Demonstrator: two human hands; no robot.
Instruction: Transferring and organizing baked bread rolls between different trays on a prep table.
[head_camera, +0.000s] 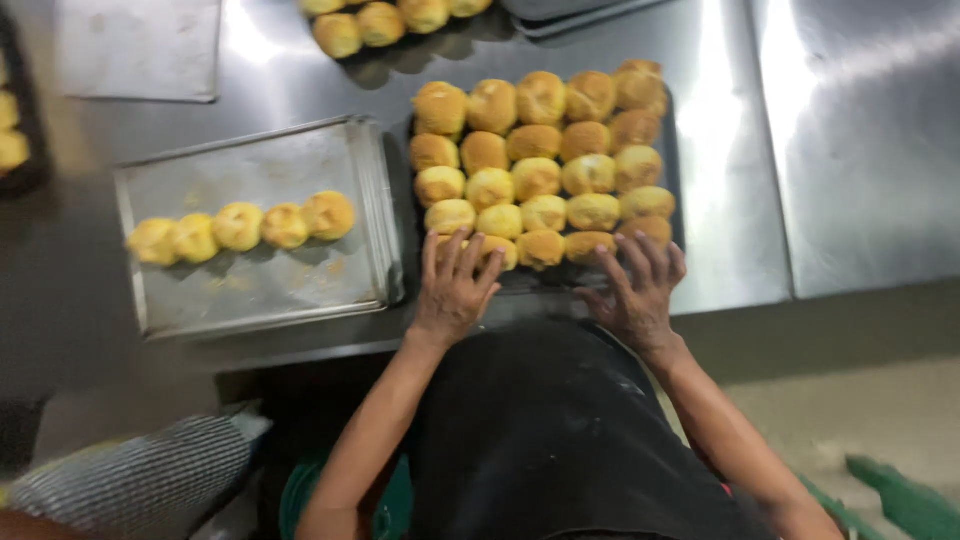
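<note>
Dark apron (560, 440) nearest. Both hands, left hand (455, 285) and right hand (635, 290), lie spread flat, gripping nothing, on the near row of the bun slab (540, 165), mid-worktop (800, 150). Buns look soft, light, tear-prone; lift from underneath the edges. Steel tray (255, 290) left holds five.

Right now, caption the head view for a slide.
Left hand and right hand rest at the near edge of a bun tray, beside a steel tray holding five buns.
</note>
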